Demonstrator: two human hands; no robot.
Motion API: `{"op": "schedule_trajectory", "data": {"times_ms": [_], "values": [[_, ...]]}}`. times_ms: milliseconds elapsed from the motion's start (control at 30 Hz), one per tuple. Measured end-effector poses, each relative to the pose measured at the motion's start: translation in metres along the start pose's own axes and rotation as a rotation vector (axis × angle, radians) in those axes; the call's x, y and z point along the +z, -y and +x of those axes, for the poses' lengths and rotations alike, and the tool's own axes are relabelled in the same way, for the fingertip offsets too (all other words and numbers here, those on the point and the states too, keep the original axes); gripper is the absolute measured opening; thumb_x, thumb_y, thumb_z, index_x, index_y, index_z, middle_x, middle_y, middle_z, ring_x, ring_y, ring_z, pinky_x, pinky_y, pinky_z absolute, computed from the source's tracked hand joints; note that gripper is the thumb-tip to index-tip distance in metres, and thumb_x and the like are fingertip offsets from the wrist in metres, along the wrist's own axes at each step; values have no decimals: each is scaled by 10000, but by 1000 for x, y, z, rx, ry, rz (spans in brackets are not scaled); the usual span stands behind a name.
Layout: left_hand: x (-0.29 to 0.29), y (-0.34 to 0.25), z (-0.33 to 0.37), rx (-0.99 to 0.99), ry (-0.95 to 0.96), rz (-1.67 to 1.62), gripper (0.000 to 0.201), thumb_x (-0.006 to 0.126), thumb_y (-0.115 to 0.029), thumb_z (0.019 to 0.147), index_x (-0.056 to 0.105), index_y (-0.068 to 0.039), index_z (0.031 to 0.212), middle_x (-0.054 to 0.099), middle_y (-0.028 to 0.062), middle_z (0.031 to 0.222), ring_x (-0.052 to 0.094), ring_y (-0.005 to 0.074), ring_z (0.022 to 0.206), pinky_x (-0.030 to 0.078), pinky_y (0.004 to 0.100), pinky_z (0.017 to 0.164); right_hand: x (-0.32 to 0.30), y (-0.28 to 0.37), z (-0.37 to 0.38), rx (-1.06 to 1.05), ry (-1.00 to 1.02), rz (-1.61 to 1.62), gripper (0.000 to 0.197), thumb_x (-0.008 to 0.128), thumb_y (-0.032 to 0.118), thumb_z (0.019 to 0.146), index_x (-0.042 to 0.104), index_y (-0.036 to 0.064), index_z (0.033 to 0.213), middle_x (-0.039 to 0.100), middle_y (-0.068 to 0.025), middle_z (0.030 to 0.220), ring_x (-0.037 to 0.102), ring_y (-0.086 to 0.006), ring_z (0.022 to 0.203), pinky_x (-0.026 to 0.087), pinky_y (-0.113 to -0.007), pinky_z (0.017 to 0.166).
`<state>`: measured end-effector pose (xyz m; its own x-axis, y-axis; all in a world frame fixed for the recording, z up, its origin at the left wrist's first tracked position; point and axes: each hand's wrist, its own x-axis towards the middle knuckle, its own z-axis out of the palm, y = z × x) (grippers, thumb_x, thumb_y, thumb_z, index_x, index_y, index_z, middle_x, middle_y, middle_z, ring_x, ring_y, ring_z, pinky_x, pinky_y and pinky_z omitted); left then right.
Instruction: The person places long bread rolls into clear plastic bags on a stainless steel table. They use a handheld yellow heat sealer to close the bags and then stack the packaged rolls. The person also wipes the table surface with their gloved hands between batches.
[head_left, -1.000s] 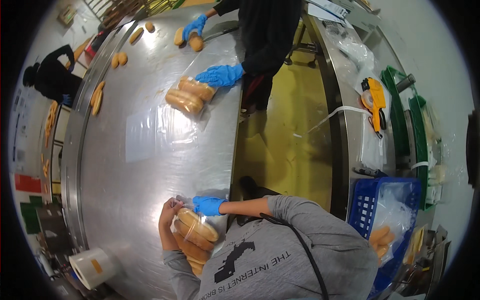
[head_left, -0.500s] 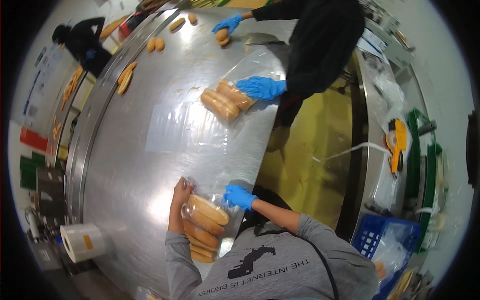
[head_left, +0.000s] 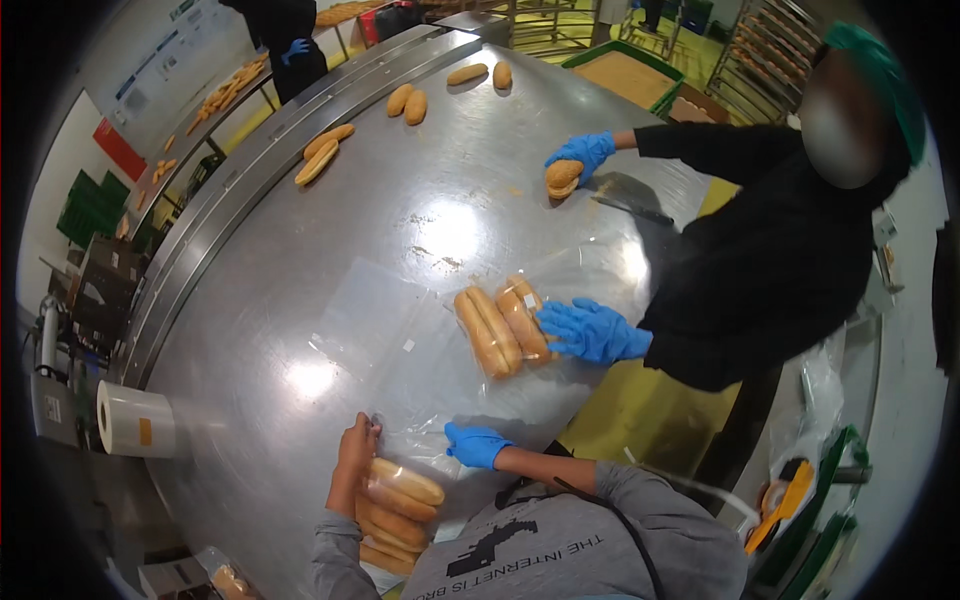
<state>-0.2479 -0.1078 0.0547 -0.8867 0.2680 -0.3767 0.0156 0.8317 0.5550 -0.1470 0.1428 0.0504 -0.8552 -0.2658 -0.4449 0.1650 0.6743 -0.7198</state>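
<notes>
Legible black lettering point(head_left: 548, 558) across the grey sweatshirt point(head_left: 590, 577).

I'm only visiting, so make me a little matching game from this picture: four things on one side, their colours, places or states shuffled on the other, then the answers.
Things:
1. The wearer's left hand
2. The wearer's right hand
3. The bread nearest the wearer's left hand
4. The large reel

Descriptions:
A. White, at the table's left edge
B. Covered by a blue glove
C. Golden brown
D. Bare, without a glove

Right pairs: 1-D, 2-B, 3-C, 4-A
</notes>
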Motion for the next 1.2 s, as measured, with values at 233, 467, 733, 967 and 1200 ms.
{"op": "schedule_trajectory", "data": {"times_ms": [233, 467, 733, 967, 1200], "values": [[10, 19, -18, -260, -111, -270, 286, 670, -233, 797, 475, -24, 778, 546, 83, 580, 538, 147, 501, 427, 295, 466, -252, -34, -17, -44, -243, 213, 213, 573, 209, 811, 611, 50, 947, 621, -135, 854, 604, -275, 783, 467, -373, 728], [7, 2, 11, -326, -87, -561, 240, 693, -163, 794, 494, -41, 737, 553, 30, 578, 523, 86, 488, 425, 239, 443, -409, -268, 22, 652, -423, -537, 228, 499, 172, 769, 680, 41, 814, 646, -188, 926, 636, -343, 854, 508, -411, 739], [-2, -9, 2, -332, -99, -640, 228, 698, -144, 786, 502, -49, 718, 552, 24, 609, 509, 90, 538, 440, 246, 526, -438, -278, 36, 906, -897, -703, 493, 579, 182, 787, 403, 16, 1217, 573, -237, 1077, 589, -365, 979, 473, -450, 829], [-15, 6, 8, -249, 39, -653, 187, 681, -165, 790, 537, -48, 771, 564, 29, 664, 521, 107, 612, 439, 249, 588, -445, -314, 28, 627, -704, -641, 306, 581, 256, 768, 572, 6, 944, 579, -264, 1007, 561, -416, 955, 448, -451, 810], [-33, 10, 7, -224, 144, -816, 251, 620, -303, 835, 535, -76, 902, 599, 14, 809, 539, 102, 722, 436, 242, 657, -439, -198, 31, -70, -1106, -607, 224, 439, 173, 879, 586, 27, 965, 563, -181, 738, 556, -316, 690, 428, -386, 615]]}}
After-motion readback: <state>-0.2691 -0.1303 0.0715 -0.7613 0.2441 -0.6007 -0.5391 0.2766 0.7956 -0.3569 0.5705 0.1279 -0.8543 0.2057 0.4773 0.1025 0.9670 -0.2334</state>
